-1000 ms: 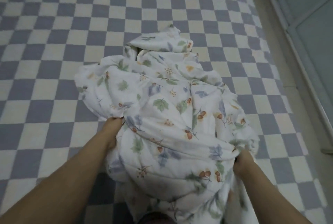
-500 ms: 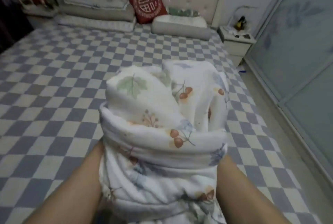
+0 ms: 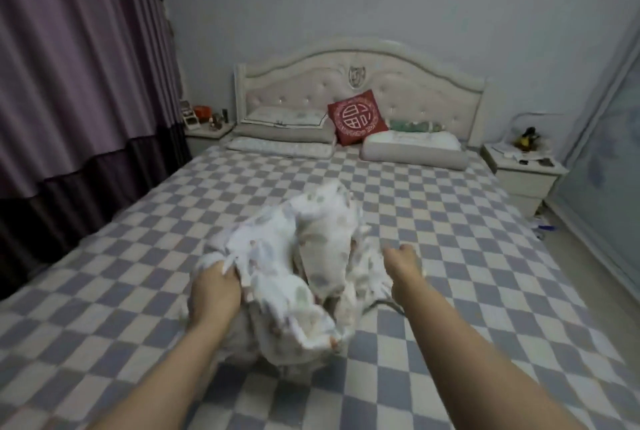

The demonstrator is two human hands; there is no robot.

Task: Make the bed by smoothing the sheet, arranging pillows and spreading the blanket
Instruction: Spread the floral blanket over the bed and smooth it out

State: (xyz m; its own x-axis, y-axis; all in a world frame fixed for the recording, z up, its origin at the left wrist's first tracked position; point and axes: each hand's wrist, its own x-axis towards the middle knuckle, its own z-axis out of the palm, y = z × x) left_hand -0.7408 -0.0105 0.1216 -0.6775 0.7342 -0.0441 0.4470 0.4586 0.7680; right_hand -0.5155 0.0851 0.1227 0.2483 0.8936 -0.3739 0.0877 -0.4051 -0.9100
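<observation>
Now the bunched white leaf-print blanket is flung forward off the chest, left hand gripping it, right hand clenched at its edge — spreading started.

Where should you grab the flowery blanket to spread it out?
Probably by its near edge, from the foot of the bed. The flowery blanket sits bunched on the checkered sheet; the left hand already grips that side, and the right hand is beside it.

The bed in front of me wears a lilac-and-cream checked sheet. On it lie a bunched leaf-print blanket, pale pillows along the headboard, and a red cushion propped between them.
</observation>
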